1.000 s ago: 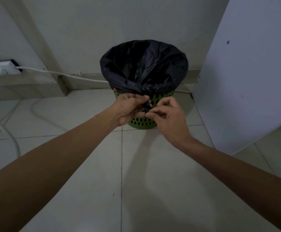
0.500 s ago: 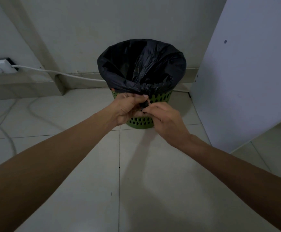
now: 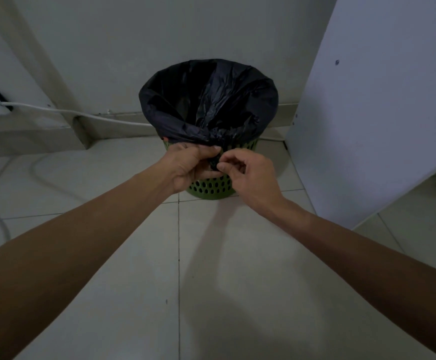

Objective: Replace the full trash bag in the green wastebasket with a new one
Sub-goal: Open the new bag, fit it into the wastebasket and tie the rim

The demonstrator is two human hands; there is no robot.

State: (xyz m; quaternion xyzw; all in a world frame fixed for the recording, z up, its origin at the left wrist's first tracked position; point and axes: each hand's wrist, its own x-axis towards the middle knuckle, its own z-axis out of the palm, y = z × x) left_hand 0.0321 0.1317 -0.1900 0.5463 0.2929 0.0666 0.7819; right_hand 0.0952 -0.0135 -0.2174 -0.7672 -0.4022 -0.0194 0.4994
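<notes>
- Since a second ago, right hand [image 3: 250, 178] has drawn slightly back from left hand [image 3: 193, 166]; both stay at the bag's near edge.
- Left fingers [image 3: 209, 152] closed on a bunched bit of black trash bag [image 3: 209, 100]; right fingers [image 3: 224, 166] pinch the same knot.
- Bag lines green wastebasket [image 3: 211, 187], folded over its rim.
- Wastebasket stands on tiled floor [image 3: 133, 255], near wall, beside white panel [image 3: 380, 113].
</notes>
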